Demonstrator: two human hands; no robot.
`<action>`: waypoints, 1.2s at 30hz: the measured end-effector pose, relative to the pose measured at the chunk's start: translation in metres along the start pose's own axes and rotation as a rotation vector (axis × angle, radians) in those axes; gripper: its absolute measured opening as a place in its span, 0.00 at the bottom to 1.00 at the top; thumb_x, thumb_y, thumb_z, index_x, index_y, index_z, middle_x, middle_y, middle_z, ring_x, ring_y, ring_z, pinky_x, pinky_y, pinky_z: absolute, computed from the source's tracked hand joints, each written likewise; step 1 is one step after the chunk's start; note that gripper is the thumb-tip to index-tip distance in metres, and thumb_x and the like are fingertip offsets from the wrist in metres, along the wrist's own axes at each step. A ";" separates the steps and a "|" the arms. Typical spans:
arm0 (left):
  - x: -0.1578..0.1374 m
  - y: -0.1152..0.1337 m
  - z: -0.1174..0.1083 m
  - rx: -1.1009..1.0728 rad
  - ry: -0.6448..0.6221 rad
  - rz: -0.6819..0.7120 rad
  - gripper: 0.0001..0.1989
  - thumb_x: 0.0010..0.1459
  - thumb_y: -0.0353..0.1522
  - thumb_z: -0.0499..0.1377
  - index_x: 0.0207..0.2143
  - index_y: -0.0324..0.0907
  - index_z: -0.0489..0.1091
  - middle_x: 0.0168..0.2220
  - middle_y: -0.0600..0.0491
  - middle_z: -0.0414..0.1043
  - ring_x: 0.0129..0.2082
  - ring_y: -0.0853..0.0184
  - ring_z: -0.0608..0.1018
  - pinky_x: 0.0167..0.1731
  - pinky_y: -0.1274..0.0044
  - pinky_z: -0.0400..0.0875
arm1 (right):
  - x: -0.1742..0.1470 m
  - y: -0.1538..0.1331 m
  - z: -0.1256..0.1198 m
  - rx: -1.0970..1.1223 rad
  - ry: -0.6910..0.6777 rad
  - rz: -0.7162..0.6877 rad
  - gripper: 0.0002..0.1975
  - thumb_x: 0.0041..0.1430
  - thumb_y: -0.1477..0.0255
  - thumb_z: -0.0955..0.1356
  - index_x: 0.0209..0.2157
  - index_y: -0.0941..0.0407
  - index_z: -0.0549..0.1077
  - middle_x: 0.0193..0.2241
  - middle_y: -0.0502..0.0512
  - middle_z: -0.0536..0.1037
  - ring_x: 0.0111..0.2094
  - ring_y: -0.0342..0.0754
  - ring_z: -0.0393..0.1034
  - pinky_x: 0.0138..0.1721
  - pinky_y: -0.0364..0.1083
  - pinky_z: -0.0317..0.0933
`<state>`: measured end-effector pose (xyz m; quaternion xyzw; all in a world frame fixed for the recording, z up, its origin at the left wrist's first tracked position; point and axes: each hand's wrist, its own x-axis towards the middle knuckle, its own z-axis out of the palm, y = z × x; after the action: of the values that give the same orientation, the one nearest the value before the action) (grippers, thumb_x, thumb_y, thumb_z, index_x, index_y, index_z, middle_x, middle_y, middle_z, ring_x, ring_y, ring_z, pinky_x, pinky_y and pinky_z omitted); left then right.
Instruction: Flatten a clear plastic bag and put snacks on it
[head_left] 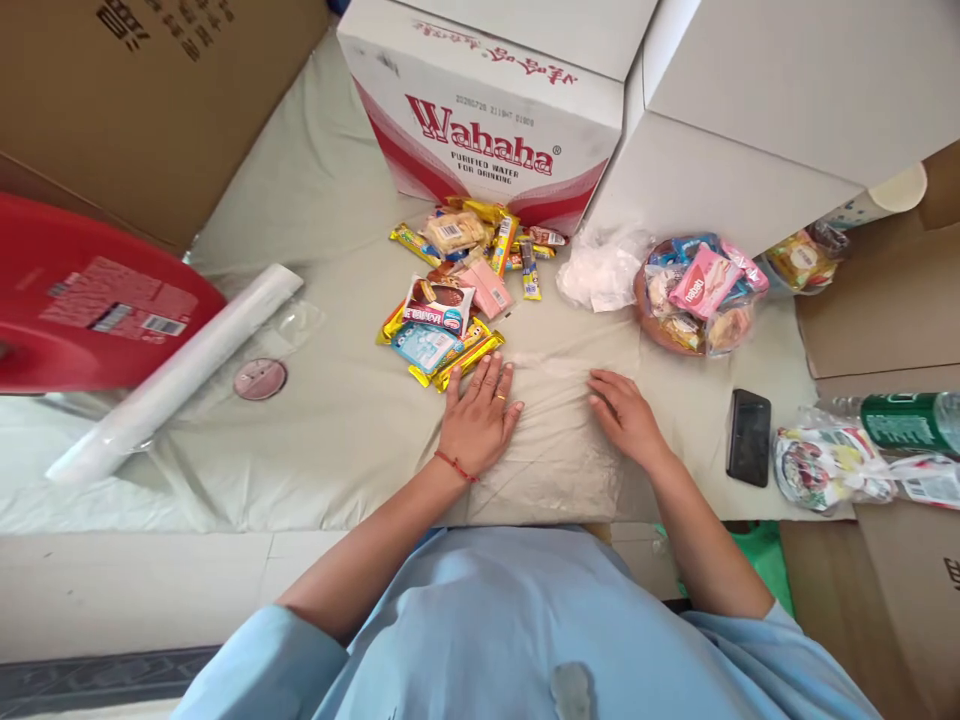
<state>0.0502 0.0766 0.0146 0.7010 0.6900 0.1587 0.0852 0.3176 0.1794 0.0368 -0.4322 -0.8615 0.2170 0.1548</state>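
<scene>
My left hand lies flat with its fingers spread, its fingertips at the near edge of a pile of wrapped snacks. My right hand rests on its side on the table, fingers loosely stretched and nothing in them. Between the two hands a clear plastic bag is spread flat on the cloth. The pile holds several yellow packets, a blue packet, a chocolate-pie packet and a pink packet.
A Wahaha water carton stands behind the pile. To the right are crumpled clear bags, a bowl of snacks, a phone and a green-labelled bottle. A plastic-film roll and a red container lie left.
</scene>
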 end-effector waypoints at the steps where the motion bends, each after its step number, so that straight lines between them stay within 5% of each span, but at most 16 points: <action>1: 0.001 0.000 0.000 -0.003 -0.007 -0.010 0.30 0.75 0.42 0.46 0.73 0.39 0.56 0.76 0.42 0.51 0.76 0.55 0.55 0.75 0.53 0.33 | 0.012 -0.004 -0.005 0.030 0.031 0.022 0.19 0.73 0.62 0.62 0.53 0.55 0.79 0.53 0.63 0.82 0.56 0.57 0.75 0.59 0.59 0.68; 5: 0.003 -0.001 -0.001 -0.029 -0.037 0.006 0.29 0.75 0.41 0.43 0.73 0.41 0.57 0.74 0.45 0.55 0.75 0.57 0.58 0.75 0.53 0.29 | 0.096 -0.038 -0.003 0.130 0.087 0.063 0.14 0.71 0.64 0.63 0.44 0.54 0.80 0.43 0.58 0.83 0.45 0.52 0.78 0.48 0.51 0.71; 9: 0.002 -0.001 0.000 -0.032 -0.037 0.011 0.28 0.75 0.40 0.43 0.73 0.44 0.57 0.74 0.47 0.57 0.75 0.58 0.58 0.75 0.53 0.28 | 0.189 -0.076 0.036 0.085 0.017 0.136 0.14 0.65 0.66 0.68 0.49 0.58 0.77 0.45 0.62 0.82 0.47 0.55 0.76 0.49 0.52 0.68; 14: 0.002 0.000 0.007 -0.005 -0.024 -0.036 0.32 0.74 0.44 0.44 0.74 0.39 0.53 0.77 0.43 0.47 0.77 0.56 0.53 0.75 0.52 0.31 | 0.233 -0.095 0.064 0.163 -0.115 0.283 0.09 0.61 0.66 0.71 0.38 0.58 0.78 0.33 0.54 0.81 0.37 0.52 0.74 0.43 0.48 0.66; 17: 0.002 0.000 0.009 -0.003 -0.040 -0.051 0.35 0.74 0.45 0.44 0.75 0.34 0.51 0.77 0.40 0.44 0.77 0.55 0.50 0.75 0.51 0.31 | 0.212 -0.089 0.033 0.346 0.013 0.209 0.08 0.62 0.68 0.69 0.36 0.58 0.78 0.31 0.52 0.78 0.34 0.48 0.71 0.41 0.46 0.64; 20: 0.003 0.000 0.009 -0.005 -0.056 -0.049 0.35 0.74 0.45 0.44 0.75 0.33 0.50 0.77 0.39 0.43 0.78 0.54 0.49 0.74 0.50 0.30 | 0.165 -0.080 -0.028 0.539 0.089 0.055 0.10 0.65 0.64 0.70 0.40 0.56 0.77 0.33 0.50 0.78 0.34 0.46 0.71 0.39 0.45 0.64; 24: 0.003 0.000 0.006 -0.023 -0.080 -0.046 0.35 0.74 0.45 0.44 0.75 0.34 0.51 0.77 0.39 0.42 0.78 0.54 0.49 0.74 0.50 0.29 | 0.093 -0.070 -0.088 0.550 -0.297 -0.056 0.15 0.71 0.58 0.67 0.40 0.54 0.79 0.31 0.52 0.78 0.33 0.47 0.73 0.37 0.46 0.66; 26: 0.003 0.000 0.004 -0.037 -0.084 -0.051 0.35 0.74 0.45 0.44 0.74 0.34 0.51 0.77 0.39 0.43 0.78 0.54 0.49 0.74 0.50 0.29 | 0.067 -0.064 -0.086 0.472 -0.515 -0.122 0.16 0.72 0.58 0.66 0.42 0.55 0.80 0.33 0.54 0.79 0.34 0.47 0.75 0.39 0.46 0.67; 28: 0.004 0.000 0.003 -0.049 -0.079 -0.059 0.34 0.74 0.44 0.44 0.74 0.35 0.52 0.77 0.39 0.44 0.78 0.54 0.49 0.74 0.50 0.29 | 0.050 -0.058 -0.066 0.340 -0.594 -0.148 0.16 0.73 0.61 0.65 0.45 0.56 0.80 0.37 0.56 0.80 0.38 0.49 0.76 0.43 0.47 0.69; 32: 0.004 0.000 0.002 -0.053 -0.058 -0.060 0.32 0.74 0.41 0.43 0.74 0.37 0.52 0.77 0.41 0.45 0.77 0.55 0.51 0.74 0.51 0.29 | 0.030 -0.053 -0.014 0.011 -0.335 -0.055 0.18 0.71 0.63 0.67 0.56 0.57 0.76 0.55 0.67 0.76 0.51 0.57 0.73 0.53 0.56 0.69; 36: 0.004 0.000 0.001 -0.022 -0.029 -0.064 0.31 0.74 0.41 0.43 0.74 0.41 0.54 0.77 0.43 0.45 0.77 0.56 0.53 0.75 0.53 0.33 | 0.007 -0.058 0.010 -0.024 -0.250 -0.208 0.26 0.65 0.60 0.73 0.61 0.53 0.74 0.60 0.65 0.74 0.60 0.62 0.66 0.61 0.63 0.65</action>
<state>0.0501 0.0811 0.0140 0.6797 0.7091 0.1532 0.1082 0.2700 0.1516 0.0578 -0.3123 -0.9166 0.2417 0.0630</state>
